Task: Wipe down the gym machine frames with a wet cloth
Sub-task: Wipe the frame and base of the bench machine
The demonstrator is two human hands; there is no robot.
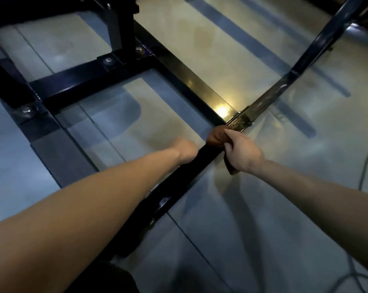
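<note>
Head view, looking down at a glossy grey floor [263, 208]: two bare forearms reach out over one black-painted steel machine frame [174, 182] lying low on that floor. One dark brown wiping cloth [215, 137] is in play, bunched into a lump on top of the near rail, just short of the joint where three rails meet. The right hand [242, 154] has its fingers curled around the cloth, a flat tail of the fabric hanging out below the palm (its wetness cannot be judged from here). The left hand [184, 150] rests on the same rail just behind the cloth; its fingers are turned away from the camera, so whether they are clenched or loose cannot be told.

The rail under both hands is a square tube whose long axis runs from lower left up to the joint, then continues toward the upper right corner. A second rail leaves the joint toward the upper left, where two crossbars and one upright post bolt on; at least three bolt heads show. One thin dark cable [367, 161] curves across the floor at right.
</note>
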